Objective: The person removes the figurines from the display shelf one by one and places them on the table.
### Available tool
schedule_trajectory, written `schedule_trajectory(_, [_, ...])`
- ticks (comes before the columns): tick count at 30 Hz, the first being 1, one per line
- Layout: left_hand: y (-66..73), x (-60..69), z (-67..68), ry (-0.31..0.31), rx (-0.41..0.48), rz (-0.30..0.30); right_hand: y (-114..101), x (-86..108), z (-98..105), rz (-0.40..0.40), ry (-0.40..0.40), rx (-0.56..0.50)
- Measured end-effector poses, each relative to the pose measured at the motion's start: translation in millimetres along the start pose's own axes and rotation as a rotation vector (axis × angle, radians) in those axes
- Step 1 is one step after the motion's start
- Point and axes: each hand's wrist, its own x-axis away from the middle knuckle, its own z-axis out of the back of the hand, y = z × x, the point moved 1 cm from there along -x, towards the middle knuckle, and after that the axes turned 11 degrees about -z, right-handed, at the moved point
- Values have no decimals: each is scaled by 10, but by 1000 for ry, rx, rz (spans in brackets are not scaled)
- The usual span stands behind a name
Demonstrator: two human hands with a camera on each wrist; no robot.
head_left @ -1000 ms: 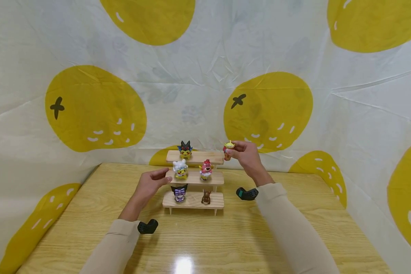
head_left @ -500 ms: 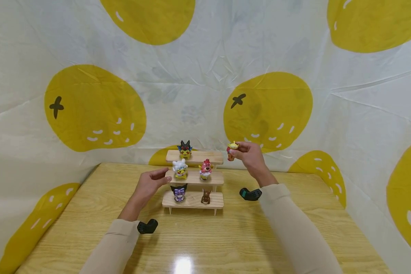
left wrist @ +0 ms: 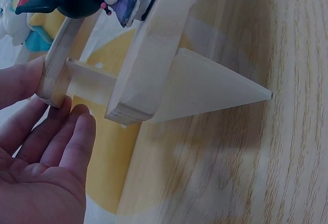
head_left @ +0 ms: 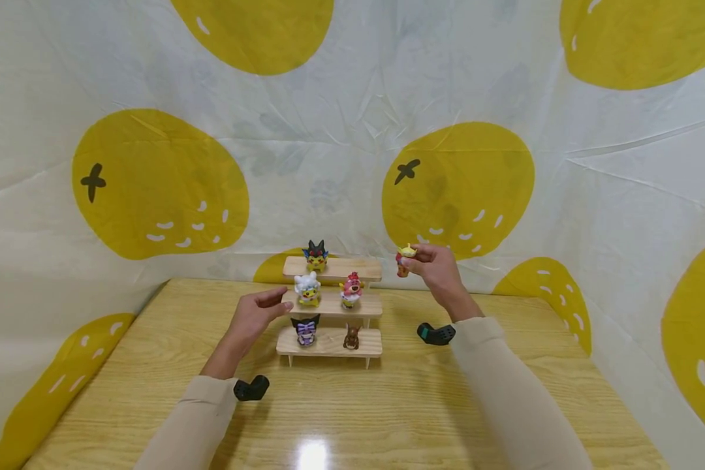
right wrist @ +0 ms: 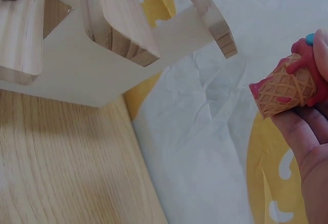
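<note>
Your right hand point(head_left: 437, 269) grips the waffle-cone figurine point(right wrist: 289, 86) in the air; a gap separates it from the right end of the top tier point(head_left: 355, 268) of the display stand point(head_left: 326, 341). Your left hand point(head_left: 252, 320) pinches the left end of the middle tier point(head_left: 331, 305) between thumb and fingers. The worktop point(head_left: 364, 408) extends past both ends of the stand; its far edge runs along the fruit-print backdrop point(head_left: 314, 124).

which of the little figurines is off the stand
The yellow-topped figurine with the waffle-cone base: the person's right hand holds it in the air, right of the wooden stand. The other five figurines all stand on the shelves.
</note>
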Motion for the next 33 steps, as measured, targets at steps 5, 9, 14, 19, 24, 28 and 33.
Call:
schedule_trajectory(5, [-8,-8,2,-2,6,3,37,9,41,2,0,0])
schedule_trajectory(9, [-15,-15,-4,0,8,3,66,6,75,-3,10,-35])
schedule_trajectory(14, [-15,8,4,3,5,5,94,34,99,-15,9,-17])
schedule_trajectory(19, [-14,8,21,1,25,2,117,54,113,-21,13,-2])
schedule_trajectory(24, [-9,-7,25,-3,23,4,143,67,142,-25,20,-7])
schedule_trajectory(28, [-3,-1,25,-2,14,5,173,82,164,-18,19,-15])
schedule_trajectory(33, [16,5,0,-5,0,-3,222,91,217,-9,27,-14])
